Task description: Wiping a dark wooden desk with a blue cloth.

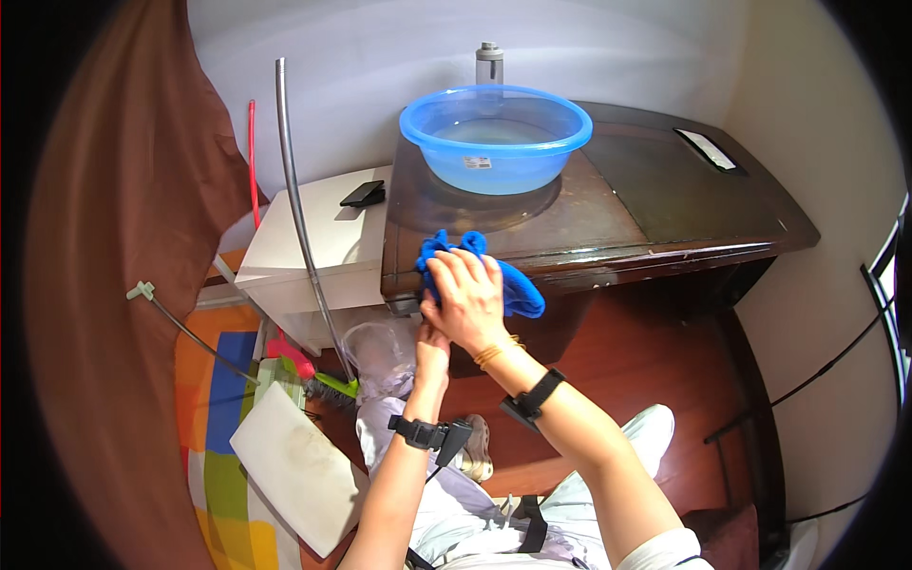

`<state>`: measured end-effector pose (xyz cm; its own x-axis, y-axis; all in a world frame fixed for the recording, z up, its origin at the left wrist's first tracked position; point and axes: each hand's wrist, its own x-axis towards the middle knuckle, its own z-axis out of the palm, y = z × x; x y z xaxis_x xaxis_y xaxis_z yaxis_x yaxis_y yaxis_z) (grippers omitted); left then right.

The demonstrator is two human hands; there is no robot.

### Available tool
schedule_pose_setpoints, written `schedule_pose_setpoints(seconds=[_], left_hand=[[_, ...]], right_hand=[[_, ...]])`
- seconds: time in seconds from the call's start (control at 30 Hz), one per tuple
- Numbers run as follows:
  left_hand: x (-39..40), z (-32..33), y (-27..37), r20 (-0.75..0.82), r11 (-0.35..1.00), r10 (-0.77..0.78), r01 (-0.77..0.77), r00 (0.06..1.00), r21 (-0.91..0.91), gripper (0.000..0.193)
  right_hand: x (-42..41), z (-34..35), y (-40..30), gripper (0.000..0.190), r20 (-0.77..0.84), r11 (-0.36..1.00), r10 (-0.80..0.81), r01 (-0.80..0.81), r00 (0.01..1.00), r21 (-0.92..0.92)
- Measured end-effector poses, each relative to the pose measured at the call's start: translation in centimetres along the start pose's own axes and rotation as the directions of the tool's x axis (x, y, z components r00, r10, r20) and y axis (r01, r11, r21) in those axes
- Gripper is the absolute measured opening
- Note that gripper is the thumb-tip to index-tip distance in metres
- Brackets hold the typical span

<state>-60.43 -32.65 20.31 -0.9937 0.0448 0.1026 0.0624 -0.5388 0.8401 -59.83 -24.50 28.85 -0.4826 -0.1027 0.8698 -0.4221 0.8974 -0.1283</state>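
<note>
A bunched blue cloth (524, 288) lies against the front left corner of the dark wooden desk (491, 239). My right hand (467, 299) grips the cloth from above, its fingers bent over the fabric. Just below and partly behind it is my left hand (432, 349), close to the desk's corner. The left fingers are mostly hidden, so what they hold cannot be made out. Beyond the cloth, a translucent blue plastic basin (491, 174) with water in it rests on the desktop.
A clear cylindrical container (489, 68) stands behind the basin. Left of the desk are a white cabinet (306, 242) bearing a black object (363, 194), a broom (292, 171) and a plastic bag (385, 349). A white board-like panel (299, 470) leans lower left. Dark cables run at right.
</note>
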Motion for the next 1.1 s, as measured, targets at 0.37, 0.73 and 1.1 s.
schedule_pose_setpoints(seconds=[0.37, 0.73, 1.1], left_hand=[[1.6, -6.8, 4.0, -0.222, 0.747, 0.636, -0.517, 0.739, 0.418, 0.030], [-0.2, 10.0, 5.0, 0.577, -0.057, 0.534, -0.654, 0.618, 0.754, 0.017], [2.4, 4.5, 8.4, 0.435, -0.093, 0.714, -0.541, 0.549, 0.836, 0.008]], right_hand=[[2.7, 3.5, -5.6, 0.028, 0.141, 0.962, -0.234, 0.209, 0.962, 0.174], [0.0, -6.8, 9.4, 0.024, -0.001, 0.989, 0.024, -0.023, 1.000, -0.145], [3.2, -2.8, 2.4, 0.020, 0.096, 0.998, 0.002, 0.003, 0.995, -0.059]])
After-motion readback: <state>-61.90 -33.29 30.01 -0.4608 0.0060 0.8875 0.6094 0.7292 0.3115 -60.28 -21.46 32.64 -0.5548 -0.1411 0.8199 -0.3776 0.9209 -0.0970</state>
